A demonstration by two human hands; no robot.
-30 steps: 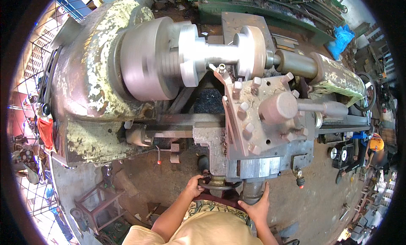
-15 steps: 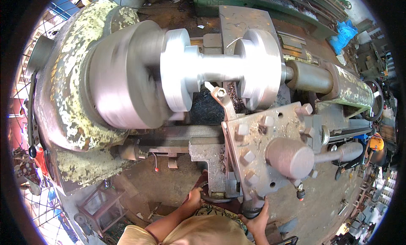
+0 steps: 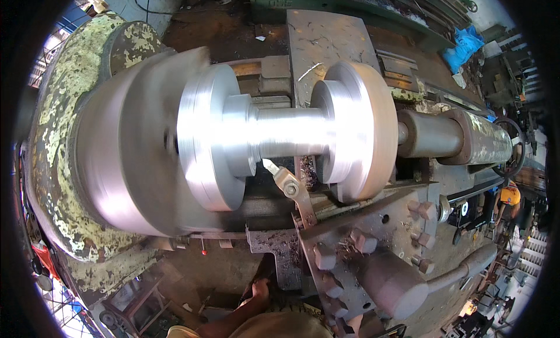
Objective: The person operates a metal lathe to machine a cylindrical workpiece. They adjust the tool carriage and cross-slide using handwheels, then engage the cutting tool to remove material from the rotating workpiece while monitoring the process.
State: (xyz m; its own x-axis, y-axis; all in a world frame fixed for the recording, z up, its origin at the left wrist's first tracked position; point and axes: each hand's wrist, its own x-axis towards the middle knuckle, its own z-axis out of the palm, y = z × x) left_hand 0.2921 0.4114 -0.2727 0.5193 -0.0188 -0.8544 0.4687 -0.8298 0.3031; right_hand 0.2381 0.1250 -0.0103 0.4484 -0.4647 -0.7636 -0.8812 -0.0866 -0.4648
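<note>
A shiny metal workpiece (image 3: 291, 128), a shaft with a wide flange at each end, spins between the blurred lathe chuck (image 3: 111, 145) and the tailstock centre (image 3: 402, 132). The cutting tool (image 3: 270, 166) has its pale tip at the shaft's left shoulder; contact is unclear. Its holder (image 3: 291, 189) sticks out of the square tool post (image 3: 344, 244). Low in the picture, my left hand (image 3: 261, 289) is curled beside the carriage, at the handwheel, whose rim is mostly lost in shadow. Only a bit of my right hand (image 3: 354, 324) shows below the tool post; its fingers are hidden.
The tailstock (image 3: 484, 137) with its handwheel (image 3: 519, 145) stands at the right. A long clamp lever (image 3: 466, 265) juts from the tool post. Behind are a green machine bed (image 3: 332, 5) and a blue sack (image 3: 464, 49). A person in orange (image 3: 510, 196) is far right.
The whole view has shifted, so the machine sits lower and my hands are nearer the lower edge. My right hand, earlier around a black knob, is now mostly hidden. The chuck keeps turning.
</note>
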